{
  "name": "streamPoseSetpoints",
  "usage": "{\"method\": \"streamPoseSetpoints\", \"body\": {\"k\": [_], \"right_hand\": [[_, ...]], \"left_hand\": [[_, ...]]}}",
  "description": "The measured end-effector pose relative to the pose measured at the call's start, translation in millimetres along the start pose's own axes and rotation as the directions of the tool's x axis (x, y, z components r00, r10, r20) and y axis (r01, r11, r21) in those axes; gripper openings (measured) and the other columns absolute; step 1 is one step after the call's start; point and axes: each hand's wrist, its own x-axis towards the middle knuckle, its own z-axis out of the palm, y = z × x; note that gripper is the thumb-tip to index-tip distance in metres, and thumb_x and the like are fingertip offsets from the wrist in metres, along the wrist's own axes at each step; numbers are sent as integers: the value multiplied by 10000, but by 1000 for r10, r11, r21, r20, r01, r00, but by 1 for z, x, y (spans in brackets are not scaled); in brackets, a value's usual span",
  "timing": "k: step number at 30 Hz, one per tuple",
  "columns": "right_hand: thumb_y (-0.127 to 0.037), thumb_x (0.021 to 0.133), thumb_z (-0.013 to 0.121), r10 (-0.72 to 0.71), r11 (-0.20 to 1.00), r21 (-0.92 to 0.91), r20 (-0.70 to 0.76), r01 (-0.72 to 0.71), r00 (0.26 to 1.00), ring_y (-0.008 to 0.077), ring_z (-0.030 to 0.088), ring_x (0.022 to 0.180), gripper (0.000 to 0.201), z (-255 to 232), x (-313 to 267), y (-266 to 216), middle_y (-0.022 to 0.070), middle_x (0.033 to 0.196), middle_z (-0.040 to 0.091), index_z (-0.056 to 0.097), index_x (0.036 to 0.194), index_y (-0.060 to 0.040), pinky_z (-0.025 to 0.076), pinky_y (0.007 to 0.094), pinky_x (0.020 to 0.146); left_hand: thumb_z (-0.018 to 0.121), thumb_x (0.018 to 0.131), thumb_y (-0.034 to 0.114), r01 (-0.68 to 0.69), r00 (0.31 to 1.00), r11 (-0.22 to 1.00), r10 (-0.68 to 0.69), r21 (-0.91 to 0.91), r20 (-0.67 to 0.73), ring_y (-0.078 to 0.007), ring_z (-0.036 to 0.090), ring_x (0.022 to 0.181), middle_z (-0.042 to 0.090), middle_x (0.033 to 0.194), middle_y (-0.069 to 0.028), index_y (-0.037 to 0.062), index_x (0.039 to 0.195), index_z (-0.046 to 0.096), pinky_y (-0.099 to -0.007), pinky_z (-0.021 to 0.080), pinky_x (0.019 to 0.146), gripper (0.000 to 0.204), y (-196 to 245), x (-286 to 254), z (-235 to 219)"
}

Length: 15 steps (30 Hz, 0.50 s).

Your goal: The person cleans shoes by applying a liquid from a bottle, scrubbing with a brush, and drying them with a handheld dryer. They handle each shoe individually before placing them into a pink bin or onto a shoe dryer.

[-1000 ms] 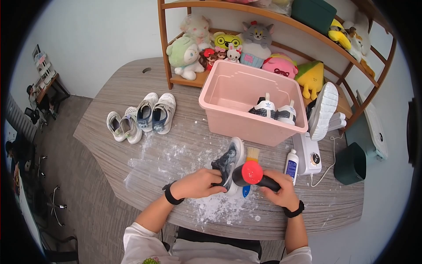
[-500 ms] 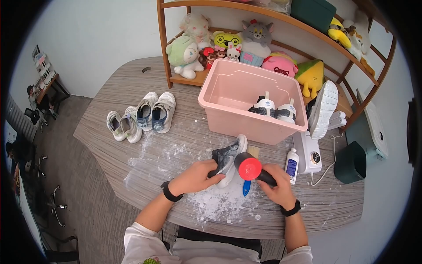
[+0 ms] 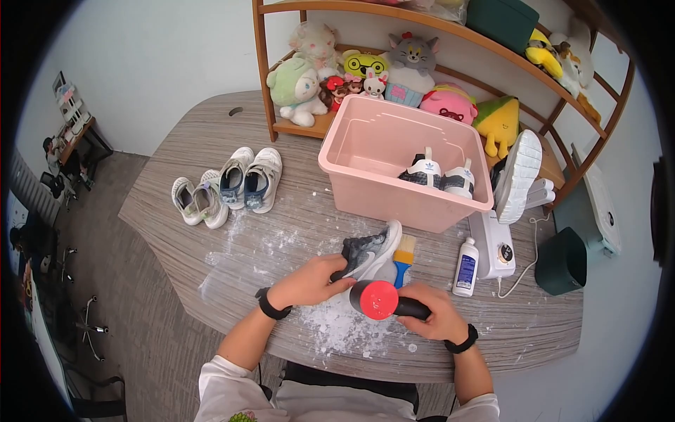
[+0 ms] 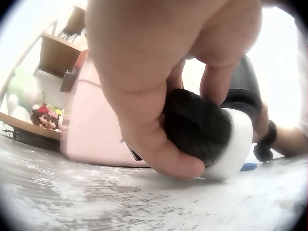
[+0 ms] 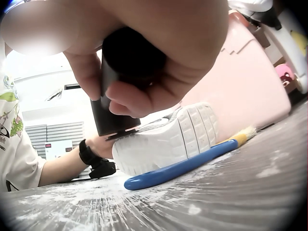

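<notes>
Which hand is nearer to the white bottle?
Right. In the head view, the right hand is just below and left of the bottle; the left hand is farther left, holding a shoe.

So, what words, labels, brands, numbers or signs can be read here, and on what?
No legible words or numbers.
White swoosh: side of the held sneaker.
Blue trefoil: heel of a sneaker in the pink bin.
Too small or blurred: white bottle's label, appliance dial, handheld tool's red end, shirt print.
</notes>
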Motion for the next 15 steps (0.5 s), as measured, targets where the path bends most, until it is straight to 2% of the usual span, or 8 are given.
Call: {"method": "streamPoseSetpoints", "body": {"k": [4, 6, 11, 13, 15], "right_hand": [[-46, 797, 797, -5, 999, -45, -121, 0, 993, 366, 694, 942, 454, 4, 0, 6, 179, 1068, 694, 663, 1231, -35, 559, 413, 836], [-32, 798, 784, -112, 980, -191, -269, 61, 957, 372, 695, 941, 444, 2, 1, 19, 184, 1082, 696, 660, 1224, -21, 560, 406, 834], [-22, 810, 776, -102, 969, -246, -354, 13, 930, 371, 697, 945, 435, -3, 2, 22, 201, 1096, 695, 644, 1223, 19, 558, 395, 841], [-17, 823, 776, -93, 966, -255, -481, -38, 872, 350, 700, 947, 441, -3, 2, 27, 200, 1099, 696, 632, 1236, 32, 553, 391, 850], [-13, 825, 776, -66, 964, -253, -514, -78, 855, 338, 701, 948, 446, -3, 1, 30, 199, 1101, 697, 627, 1243, 31, 552, 389, 852]], "left_hand": [[707, 931, 234, 25, 1000, 999, -25, 37, 4, -454, 589, 793, 587, 840, -251, -60, 851, 572, -495, 477, 703, 333, 6, 1, 0], [700, 924, 226, 41, 999, 998, -41, 37, -2, -452, 590, 789, 587, 834, -253, -62, 851, 569, -499, 476, 705, 325, 7, 2, 1], [686, 916, 208, 0, 1000, 999, 1, 40, -19, -451, 588, 776, 587, 836, -253, -71, 837, 563, -494, 477, 683, 315, 4, 1, 6], [691, 922, 218, -19, 999, 999, 21, 42, -40, -451, 588, 766, 587, 832, -252, -72, 834, 565, -493, 477, 674, 329, 6, 1, 6], [696, 928, 227, -40, 997, 998, 43, 45, -61, -450, 589, 756, 587, 829, -251, -74, 831, 566, -492, 477, 666, 342, 8, 3, 7]]}}
